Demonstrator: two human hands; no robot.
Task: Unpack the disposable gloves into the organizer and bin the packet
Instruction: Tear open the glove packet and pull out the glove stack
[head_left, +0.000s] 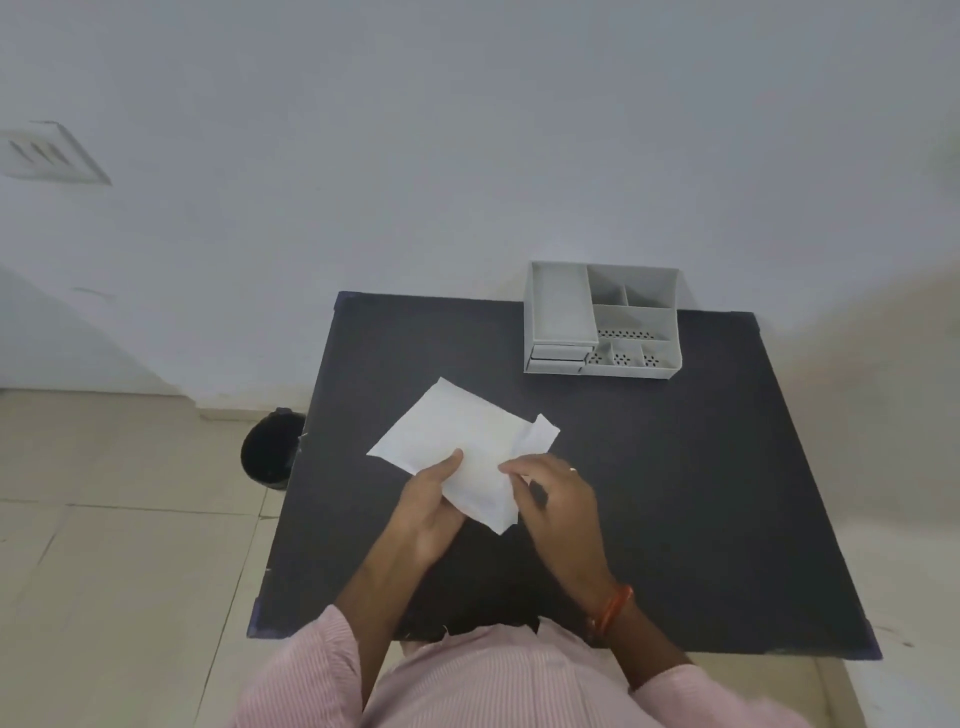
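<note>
While the left hand (434, 506) pinches the white packet (457, 449) with its thumb laid on the upper face and its fingers curled beneath, the right hand (558, 504) closes on the packet's right-hand edge, fingertips pressed together at the paper; whether they have parted a seam cannot be told. A ring shows on one finger of the right hand, and an orange bracelet (613, 610) circles that wrist. The packet is held low over the middle of the black table (701, 467), and whether it touches the surface cannot be told. It is a flat rectangle turned diagonally, its long axis running from the near corner by the hands up and away to the far-left corner, so that one pointed corner faces the wall and another faces the person. At its right side a flap or folded strip (540, 434) sticks out toward the right. Pink striped sleeves (311, 670) cover both forearms' upper parts at the bottom of the view. Well apart from the packet, at the far right part of the table against the wall, stands a grey organizer (602, 319) with several open compartments and small drawers at its front left. On the tiled floor just beside the table's left edge sits a dark round bin (270, 454).
</note>
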